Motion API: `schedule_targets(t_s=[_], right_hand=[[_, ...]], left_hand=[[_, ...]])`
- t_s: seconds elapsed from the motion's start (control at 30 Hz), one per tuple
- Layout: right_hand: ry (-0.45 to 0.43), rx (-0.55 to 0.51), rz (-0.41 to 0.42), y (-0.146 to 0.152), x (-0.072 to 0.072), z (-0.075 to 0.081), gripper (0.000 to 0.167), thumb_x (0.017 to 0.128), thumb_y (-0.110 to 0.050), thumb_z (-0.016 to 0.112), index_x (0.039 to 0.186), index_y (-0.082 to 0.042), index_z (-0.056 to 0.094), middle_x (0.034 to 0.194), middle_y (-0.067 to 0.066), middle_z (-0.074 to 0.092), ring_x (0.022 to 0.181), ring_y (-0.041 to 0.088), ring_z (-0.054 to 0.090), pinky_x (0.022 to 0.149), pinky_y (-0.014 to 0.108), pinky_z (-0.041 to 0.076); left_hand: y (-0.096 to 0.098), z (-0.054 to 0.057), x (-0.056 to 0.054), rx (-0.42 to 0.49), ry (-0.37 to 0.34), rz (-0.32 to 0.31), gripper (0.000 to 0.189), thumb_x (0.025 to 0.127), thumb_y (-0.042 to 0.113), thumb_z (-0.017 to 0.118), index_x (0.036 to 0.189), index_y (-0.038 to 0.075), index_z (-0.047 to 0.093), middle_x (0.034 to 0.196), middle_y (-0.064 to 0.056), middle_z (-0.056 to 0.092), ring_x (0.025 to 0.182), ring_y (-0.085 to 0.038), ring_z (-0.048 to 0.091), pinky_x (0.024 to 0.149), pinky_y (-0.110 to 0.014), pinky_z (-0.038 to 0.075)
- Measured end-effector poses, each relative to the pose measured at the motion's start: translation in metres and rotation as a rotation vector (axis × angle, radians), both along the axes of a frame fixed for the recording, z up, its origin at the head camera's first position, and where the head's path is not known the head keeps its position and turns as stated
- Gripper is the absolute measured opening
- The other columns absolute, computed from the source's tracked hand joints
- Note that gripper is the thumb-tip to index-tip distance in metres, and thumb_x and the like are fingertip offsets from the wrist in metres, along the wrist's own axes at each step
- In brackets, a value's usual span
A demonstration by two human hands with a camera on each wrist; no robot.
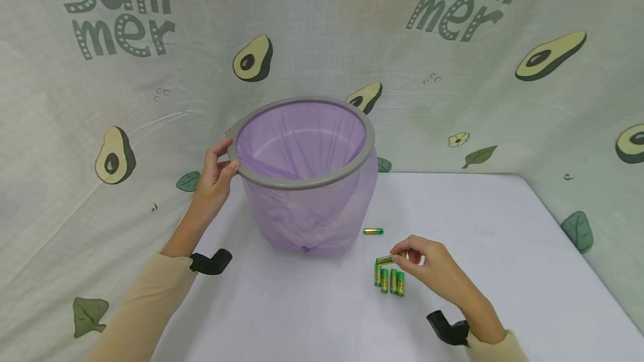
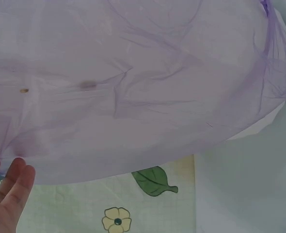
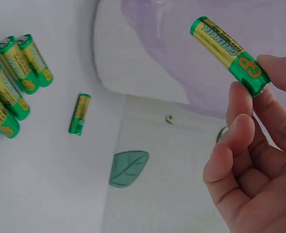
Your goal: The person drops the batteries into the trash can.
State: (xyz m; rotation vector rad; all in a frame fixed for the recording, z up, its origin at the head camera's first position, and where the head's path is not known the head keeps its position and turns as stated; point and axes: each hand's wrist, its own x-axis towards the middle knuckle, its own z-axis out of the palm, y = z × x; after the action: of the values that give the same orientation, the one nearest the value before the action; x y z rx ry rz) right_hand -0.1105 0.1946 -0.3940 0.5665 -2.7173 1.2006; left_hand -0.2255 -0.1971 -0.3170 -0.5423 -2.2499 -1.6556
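Battery [image 3: 226, 53] green and gold, slim, printed GP and GREENCELL; tilted, one end pinched by right hand [image 1: 427, 267], to right of bin [image 1: 307, 214], nearer person. Bin: purple sides, grey round rim [image 1: 302, 185], standing between hands. Left hand [image 1: 216, 180], fingers spread, touches bin's left edge. Other batteries [image 1: 384, 281] lie right of bin.

"GP" and "GREENCELL" stand on the held battery [image 3: 229, 56], with smaller print too fine to read; "Summer", split as "Sum" over "mer", appears twice in green on the cloth [image 1: 312, 38]
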Motion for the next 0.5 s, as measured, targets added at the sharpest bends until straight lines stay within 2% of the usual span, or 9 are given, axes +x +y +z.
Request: schedule_targets(t_s=[0.27, 0.5], right_hand=[[0.146, -0.012, -0.020, 0.001, -0.017, 0.032, 0.012, 0.083, -0.010, 0.068, 0.091, -0.018, 0.067, 0.075, -0.013, 0.055, 0.070, 0.003, 0.047, 0.057, 0.018, 0.039], [0.194, -0.045, -0.050, -0.003, -0.026, 0.064, 0.013, 0.083, -0.011, 0.068, 0.094, -0.018, 0.067, 0.078, -0.009, 0.058, 0.073, 0.004, 0.049, 0.060, 0.018, 0.039]], left_hand=[[0.000, 0.000, 0.001, -0.002, 0.003, -0.003, 0.049, 0.096, 0.007, 0.041, 0.142, 0.001, 0.025, 0.128, 0.002, 0.029, 0.102, -0.004, 0.046, 0.086, -0.008, 0.041], [0.000, 0.000, 0.001, -0.016, -0.007, -0.009, 0.049, 0.096, 0.008, 0.041, 0.143, 0.002, 0.024, 0.127, 0.003, 0.028, 0.103, -0.004, 0.045, 0.087, -0.009, 0.040]])
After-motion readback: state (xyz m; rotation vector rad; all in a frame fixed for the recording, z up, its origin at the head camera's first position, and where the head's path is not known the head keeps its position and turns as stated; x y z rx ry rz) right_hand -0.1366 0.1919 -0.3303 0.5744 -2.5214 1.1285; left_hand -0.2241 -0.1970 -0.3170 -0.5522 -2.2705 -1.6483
